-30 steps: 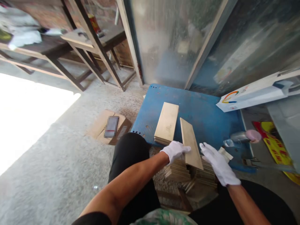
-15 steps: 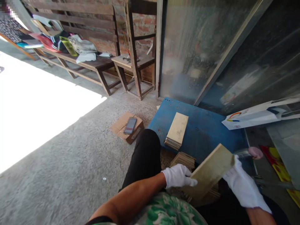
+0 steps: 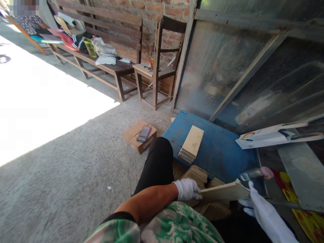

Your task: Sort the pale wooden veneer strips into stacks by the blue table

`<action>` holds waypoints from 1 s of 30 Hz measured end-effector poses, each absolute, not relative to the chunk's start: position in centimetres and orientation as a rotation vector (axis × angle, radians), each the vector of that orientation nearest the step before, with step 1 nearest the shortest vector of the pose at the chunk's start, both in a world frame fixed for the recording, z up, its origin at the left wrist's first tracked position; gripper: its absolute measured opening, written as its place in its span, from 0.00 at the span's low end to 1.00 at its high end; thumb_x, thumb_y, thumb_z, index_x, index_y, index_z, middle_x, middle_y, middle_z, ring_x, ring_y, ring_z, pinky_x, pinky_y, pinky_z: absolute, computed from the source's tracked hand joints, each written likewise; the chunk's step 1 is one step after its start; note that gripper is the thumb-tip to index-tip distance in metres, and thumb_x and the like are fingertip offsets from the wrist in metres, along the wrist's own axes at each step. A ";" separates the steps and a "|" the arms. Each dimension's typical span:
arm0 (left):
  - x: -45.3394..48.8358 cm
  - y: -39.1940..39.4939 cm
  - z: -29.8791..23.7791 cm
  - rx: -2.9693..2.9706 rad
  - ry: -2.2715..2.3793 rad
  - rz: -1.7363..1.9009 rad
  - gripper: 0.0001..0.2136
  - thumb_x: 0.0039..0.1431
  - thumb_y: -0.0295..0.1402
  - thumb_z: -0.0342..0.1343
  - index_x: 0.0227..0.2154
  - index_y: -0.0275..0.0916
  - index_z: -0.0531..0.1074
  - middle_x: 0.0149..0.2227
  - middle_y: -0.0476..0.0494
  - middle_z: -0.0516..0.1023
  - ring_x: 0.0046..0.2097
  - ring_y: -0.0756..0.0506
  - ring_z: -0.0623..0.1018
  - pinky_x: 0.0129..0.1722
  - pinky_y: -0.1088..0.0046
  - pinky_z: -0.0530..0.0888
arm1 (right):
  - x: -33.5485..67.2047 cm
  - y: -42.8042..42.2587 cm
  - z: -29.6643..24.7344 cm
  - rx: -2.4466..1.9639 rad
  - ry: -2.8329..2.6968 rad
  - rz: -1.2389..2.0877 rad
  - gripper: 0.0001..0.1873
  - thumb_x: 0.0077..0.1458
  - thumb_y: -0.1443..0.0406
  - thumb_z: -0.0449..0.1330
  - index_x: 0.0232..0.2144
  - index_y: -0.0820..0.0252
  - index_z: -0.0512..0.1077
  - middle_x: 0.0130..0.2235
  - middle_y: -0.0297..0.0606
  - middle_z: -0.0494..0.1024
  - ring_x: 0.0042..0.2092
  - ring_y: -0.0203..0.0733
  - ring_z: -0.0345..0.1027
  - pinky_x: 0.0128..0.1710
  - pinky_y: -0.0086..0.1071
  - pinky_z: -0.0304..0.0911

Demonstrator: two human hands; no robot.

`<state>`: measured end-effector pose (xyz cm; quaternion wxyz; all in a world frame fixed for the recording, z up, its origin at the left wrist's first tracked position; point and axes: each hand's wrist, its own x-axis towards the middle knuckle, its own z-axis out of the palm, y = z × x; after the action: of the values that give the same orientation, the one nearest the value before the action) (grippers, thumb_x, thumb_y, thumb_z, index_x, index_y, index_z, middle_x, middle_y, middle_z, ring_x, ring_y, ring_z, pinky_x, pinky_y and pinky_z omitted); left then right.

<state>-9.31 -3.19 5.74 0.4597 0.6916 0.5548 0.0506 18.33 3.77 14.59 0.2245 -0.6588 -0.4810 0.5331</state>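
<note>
tile stack point(image 3: 191, 148) on board point(image 3: 222, 152)

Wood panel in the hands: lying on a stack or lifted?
Lifted. The panel is roughly level, left hand and right hand gripping its ends, above the stacks.

The tile point(image 3: 224, 192) is no longer standing on edge among the stacks point(image 3: 199, 175) as it was a second ago; it now lies nearly flat, lifted clear above them. The left hand point(image 3: 186, 189) has slid to its near end, and the right hand point(image 3: 255, 204) has gone from an open reach to gripping the far end. The view has tipped up.
</note>
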 end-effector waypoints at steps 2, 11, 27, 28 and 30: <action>-9.5 -3.1 5.3 1.726 1.342 0.125 0.18 0.55 0.50 0.53 0.40 0.46 0.79 0.31 0.48 0.78 0.31 0.48 0.73 0.25 0.75 0.62 | 18.7 3.4 14.6 -1.866 -1.343 1.510 0.35 0.47 0.44 0.63 0.53 0.55 0.69 0.51 0.45 0.76 0.38 0.48 0.77 0.29 0.33 0.74; -9.4 -2.6 3.1 1.754 1.256 0.193 0.16 0.55 0.48 0.56 0.38 0.46 0.79 0.29 0.51 0.77 0.30 0.50 0.73 0.26 0.77 0.64 | 18.1 2.2 15.0 -1.796 -1.107 1.661 0.38 0.38 0.46 0.69 0.47 0.62 0.69 0.38 0.46 0.82 0.37 0.55 0.77 0.34 0.39 0.75; -9.6 -1.1 2.3 1.725 1.332 -0.268 0.21 0.44 0.43 0.66 0.40 0.37 0.80 0.36 0.37 0.81 0.37 0.39 0.79 0.34 0.69 0.72 | 13.7 0.2 10.3 -1.770 -1.131 1.796 0.27 0.41 0.47 0.68 0.38 0.59 0.76 0.36 0.37 0.81 0.38 0.53 0.78 0.33 0.37 0.74; -9.7 -1.0 2.3 1.702 1.367 -0.267 0.24 0.42 0.44 0.67 0.42 0.37 0.79 0.38 0.35 0.81 0.39 0.38 0.79 0.35 0.69 0.73 | 13.4 0.1 9.6 -1.771 -1.161 1.812 0.26 0.42 0.48 0.68 0.38 0.59 0.76 0.36 0.36 0.81 0.37 0.52 0.78 0.33 0.37 0.74; -10.1 -0.9 2.5 1.654 1.439 -0.257 0.28 0.39 0.47 0.67 0.44 0.37 0.78 0.42 0.34 0.80 0.42 0.36 0.79 0.38 0.68 0.73 | 12.8 0.0 8.2 -1.767 -1.264 1.841 0.24 0.44 0.47 0.66 0.36 0.59 0.77 0.35 0.36 0.81 0.37 0.51 0.78 0.34 0.36 0.74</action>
<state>-10.11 -0.86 2.46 0.4502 0.6690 0.5822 -0.1039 12.84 -0.03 8.20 0.1466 -0.6138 -0.4390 0.6395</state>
